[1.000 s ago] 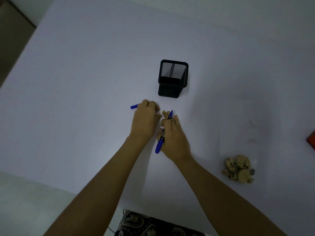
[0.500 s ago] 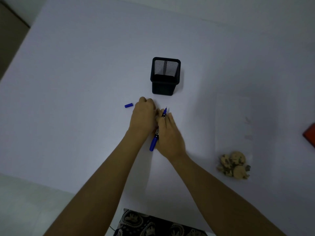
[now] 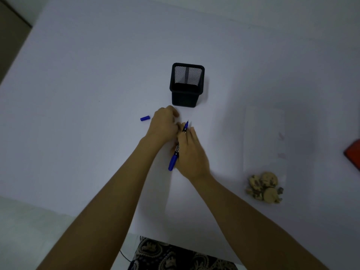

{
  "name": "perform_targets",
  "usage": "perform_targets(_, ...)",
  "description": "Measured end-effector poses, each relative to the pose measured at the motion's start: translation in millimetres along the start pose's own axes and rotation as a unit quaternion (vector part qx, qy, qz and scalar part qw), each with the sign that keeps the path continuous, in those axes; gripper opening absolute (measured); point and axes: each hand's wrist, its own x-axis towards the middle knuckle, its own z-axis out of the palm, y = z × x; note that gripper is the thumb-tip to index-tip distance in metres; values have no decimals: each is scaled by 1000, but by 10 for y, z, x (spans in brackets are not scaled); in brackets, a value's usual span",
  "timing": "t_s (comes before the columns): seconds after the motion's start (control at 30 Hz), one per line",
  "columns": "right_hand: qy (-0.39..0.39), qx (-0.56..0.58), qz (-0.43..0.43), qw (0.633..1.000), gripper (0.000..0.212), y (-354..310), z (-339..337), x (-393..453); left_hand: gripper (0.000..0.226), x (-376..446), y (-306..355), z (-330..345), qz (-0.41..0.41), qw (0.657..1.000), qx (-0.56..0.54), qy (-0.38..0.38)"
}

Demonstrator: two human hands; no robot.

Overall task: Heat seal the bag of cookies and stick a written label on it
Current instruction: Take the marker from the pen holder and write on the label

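My right hand point(image 3: 191, 152) holds an uncapped blue marker point(image 3: 178, 147), tip pointing away from me. My left hand point(image 3: 163, 123) lies curled on the white table point(image 3: 78, 94) right beside it, fingers down on the surface; whatever is under them is hidden, and no label shows. The marker's blue cap point(image 3: 145, 118) lies loose just left of my left hand. A clear bag point(image 3: 264, 145) lies flat to the right, with several cookies point(image 3: 264, 187) gathered at its near end.
A black mesh pen holder point(image 3: 187, 84) stands just beyond my hands. A red object point(image 3: 353, 152) pokes in at the right edge. The table's near edge runs below my forearms, with patterned fabric point(image 3: 175, 256) under it.
Both hands have stayed together near the pen holder, the marker still in my right hand. The view has shifted a little, and the cap has not moved.
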Motion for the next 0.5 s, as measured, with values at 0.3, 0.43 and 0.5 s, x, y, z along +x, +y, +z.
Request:
perform_targets(0.3, 58, 84, 33, 994, 32, -69, -92, 54, 30, -45, -50, -49, -47, 988, -141, 47)
perform_targets(0.43, 108, 131, 82, 982, 17, -185, -227, 188, 29, -74, -17, -60, -53, 986, -146, 55)
perform_targets(0.5, 97, 142, 114, 979, 20, -240, -288, 263, 26, -90, -7, -83, -55, 987, -136, 61)
